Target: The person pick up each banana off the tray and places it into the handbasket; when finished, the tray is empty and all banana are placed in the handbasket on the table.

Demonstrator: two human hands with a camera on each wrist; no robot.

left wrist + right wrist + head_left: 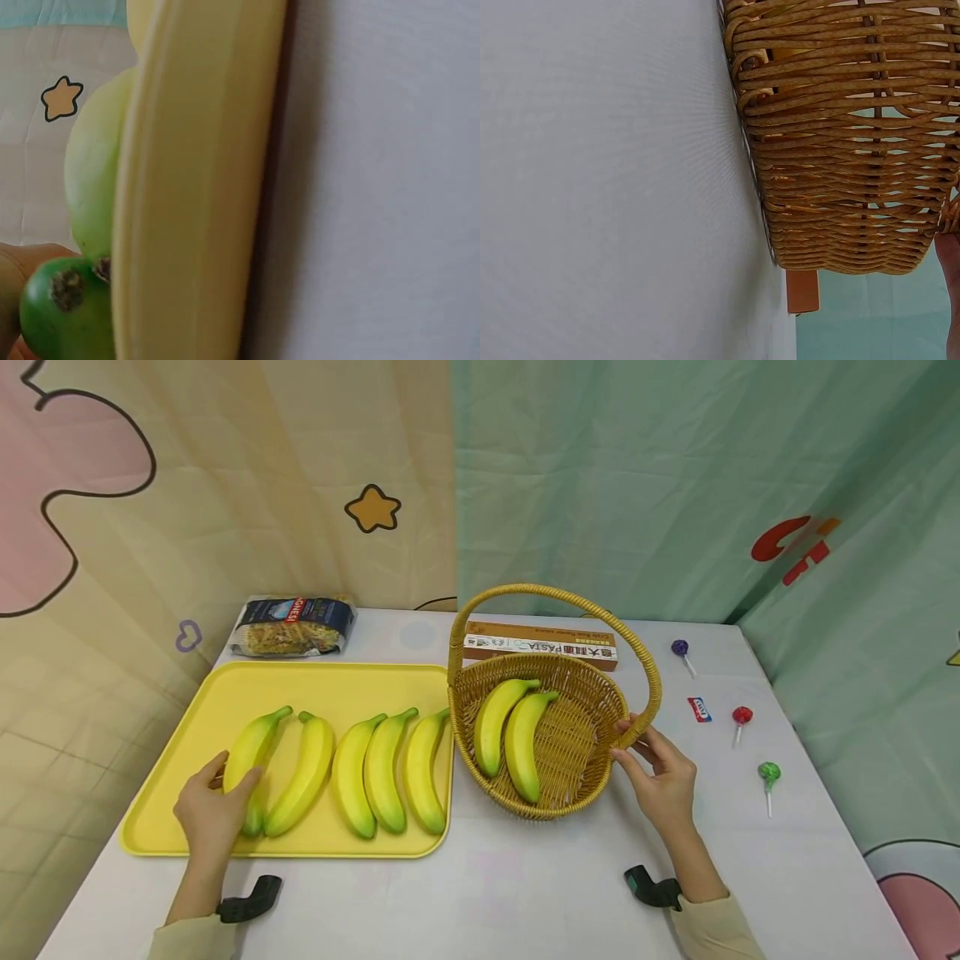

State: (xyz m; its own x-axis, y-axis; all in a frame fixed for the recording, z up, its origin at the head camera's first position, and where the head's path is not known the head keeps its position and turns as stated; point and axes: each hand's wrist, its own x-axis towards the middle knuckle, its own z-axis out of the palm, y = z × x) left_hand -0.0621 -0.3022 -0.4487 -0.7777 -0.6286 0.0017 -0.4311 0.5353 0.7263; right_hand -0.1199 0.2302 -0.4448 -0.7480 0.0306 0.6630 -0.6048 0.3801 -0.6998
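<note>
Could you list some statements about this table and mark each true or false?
1. Two bananas lie in the wicker basket. True.
2. The left hand rests inside the basket. False: it grips the leftmost banana on the yellow tray.
3. The right hand holds the basket near its handle's foot. True.
4. Three lollipops lie right of the basket. True.
5. The pasta box lies inside the basket. False: the box lies behind it.

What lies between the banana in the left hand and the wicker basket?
Four other bananas, side by side on the yellow tray, lie between the held banana and the basket; the head view shows this.
</note>
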